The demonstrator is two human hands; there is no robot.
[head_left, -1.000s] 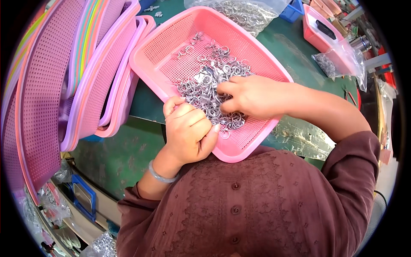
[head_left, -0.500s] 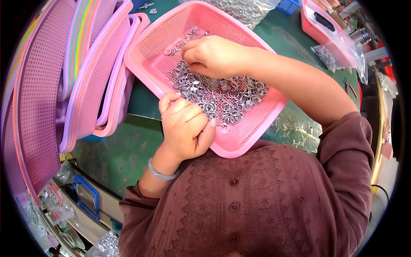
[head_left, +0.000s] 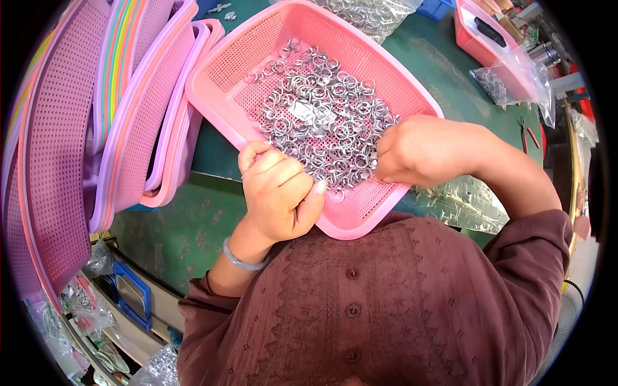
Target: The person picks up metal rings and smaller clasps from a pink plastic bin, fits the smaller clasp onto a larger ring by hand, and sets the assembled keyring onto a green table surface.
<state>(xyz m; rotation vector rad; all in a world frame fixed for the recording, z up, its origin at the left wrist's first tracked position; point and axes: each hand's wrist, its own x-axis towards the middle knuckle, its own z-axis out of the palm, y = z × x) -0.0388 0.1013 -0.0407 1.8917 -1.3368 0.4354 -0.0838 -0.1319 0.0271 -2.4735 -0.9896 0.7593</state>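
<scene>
While silvery metal rings (head_left: pixel 342 154) lie loosely heaped across the floor of a pink perforated plastic basket (head_left: pixel 351 45), a pale, shiny piece too blurred to identify sits among them. On the basket's near-left rim the left hand (head_left: pixel 277 186) is clamped in a fist; the right hand (head_left: pixel 421 151), well apart from it, bends its fingers down at the right edge of the heap, and whether they pinch a ring cannot be told. Around the left wrist sits a grey bangle (head_left: pixel 243 259), and the basket's nearest corner reaches the wearer's brown buttoned shirt (head_left: pixel 393 302). Beneath the basket spreads a green worktable (head_left: pixel 418 61), bearing a clear bag of similar rings (head_left: pixel 370 18) just beyond the far rim. Farther right are a smaller pink basket (head_left: pixel 465 31) with a black object inside and, nearer, pliers with red handles (head_left: pixel 532 137). Nested pink and purple baskets (head_left: pixel 145 122) stand at left.
</scene>
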